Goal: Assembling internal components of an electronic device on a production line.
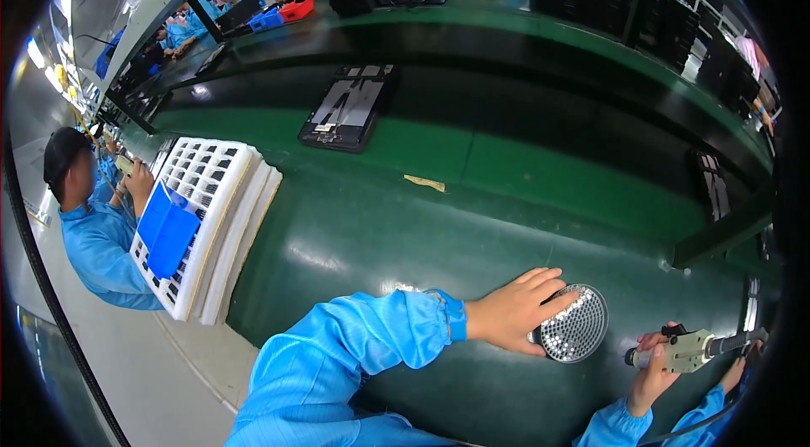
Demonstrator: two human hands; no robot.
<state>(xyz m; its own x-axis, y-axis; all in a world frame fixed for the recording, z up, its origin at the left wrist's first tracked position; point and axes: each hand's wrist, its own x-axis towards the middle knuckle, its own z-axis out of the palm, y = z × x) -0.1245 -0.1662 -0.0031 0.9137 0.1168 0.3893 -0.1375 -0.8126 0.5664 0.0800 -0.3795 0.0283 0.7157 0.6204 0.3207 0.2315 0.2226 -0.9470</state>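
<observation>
On the green bench, my left hand (523, 312) lies with fingers spread at the left side of a round dish (582, 329). The dish is silvery, with many small holes or pits across it. One finger reaches over its surface, and the thumb rests by its near left edge. Right of the dish, my right hand (651, 378) is wrapped round a power screwdriver (690, 351) with a pale body and a grey cylindrical end. The tool is held above the bench, apart from the dish.
White foam trays (240, 219) of small dark parts stand stacked at the left, a blue sheet (169, 232) on top. An opened tablet-like device (348, 110) lies under the shelf (472, 25). A co-worker's hand (736, 373) is at the far right; another person (101, 228) works at left.
</observation>
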